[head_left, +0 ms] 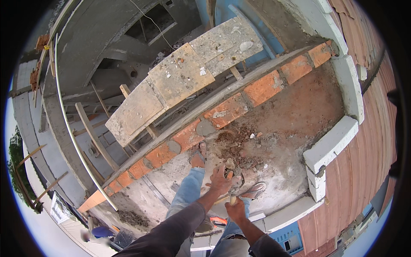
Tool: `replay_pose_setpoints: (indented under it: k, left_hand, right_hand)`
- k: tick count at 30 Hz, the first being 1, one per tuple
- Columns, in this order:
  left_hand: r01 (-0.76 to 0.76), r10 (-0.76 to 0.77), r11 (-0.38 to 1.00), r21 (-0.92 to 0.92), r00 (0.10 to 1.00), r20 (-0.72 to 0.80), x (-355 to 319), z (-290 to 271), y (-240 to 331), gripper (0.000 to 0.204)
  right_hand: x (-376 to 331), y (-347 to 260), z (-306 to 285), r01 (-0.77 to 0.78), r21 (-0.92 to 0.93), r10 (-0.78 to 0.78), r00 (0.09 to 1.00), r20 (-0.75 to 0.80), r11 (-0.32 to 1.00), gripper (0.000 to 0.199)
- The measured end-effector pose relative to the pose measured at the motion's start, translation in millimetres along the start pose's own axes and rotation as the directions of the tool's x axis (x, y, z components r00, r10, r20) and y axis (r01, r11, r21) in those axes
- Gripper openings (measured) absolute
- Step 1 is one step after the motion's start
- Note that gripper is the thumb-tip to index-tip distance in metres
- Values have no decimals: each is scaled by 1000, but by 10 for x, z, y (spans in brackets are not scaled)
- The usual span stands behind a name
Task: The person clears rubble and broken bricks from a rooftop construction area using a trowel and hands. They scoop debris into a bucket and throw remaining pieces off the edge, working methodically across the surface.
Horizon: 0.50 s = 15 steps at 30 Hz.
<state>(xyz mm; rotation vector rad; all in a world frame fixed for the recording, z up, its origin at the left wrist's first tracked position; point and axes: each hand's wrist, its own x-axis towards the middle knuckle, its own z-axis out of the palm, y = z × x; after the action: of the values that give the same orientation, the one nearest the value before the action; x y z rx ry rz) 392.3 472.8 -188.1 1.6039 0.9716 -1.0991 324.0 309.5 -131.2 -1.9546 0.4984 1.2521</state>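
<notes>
My left hand (220,182) is low over the floor, fingers spread and bent, touching loose rubble beside the trowel blade. Its fingertips are next to a grey lump (230,163) and a small orange brick chip (230,174). My right hand (235,210) is closed around the pale handle (232,199) of a trowel. The grey, mortar-smeared trowel blade (236,183) points away from me, near the left hand, its edges partly lost among the debris. Broken mortar and brick rubble (244,158) lies heaped just beyond both hands.
A low orange brick course (227,110) runs diagonally beyond my feet. Past it, dusty boards (182,75) bridge a drop into a lower space. White blocks (332,143) edge the right side, beside a reddish corrugated roof (364,141). An orange-handled tool (218,221) lies between my legs.
</notes>
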Motion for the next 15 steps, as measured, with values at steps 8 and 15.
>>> replay_pose_setpoints:
  k: [8, 15]
  left_hand:
    - [-327, 153, 882, -338, 879, -451, 58, -4055, 65, 105]
    - [-262, 49, 963, -54, 373, -927, -239, -5533, -492, 88]
  right_hand:
    - [442, -3417, 2033, -60, 527, -153, 924, 351, 848, 14]
    - [901, -3141, 1974, 358, 546, -367, 925, -97, 758, 17]
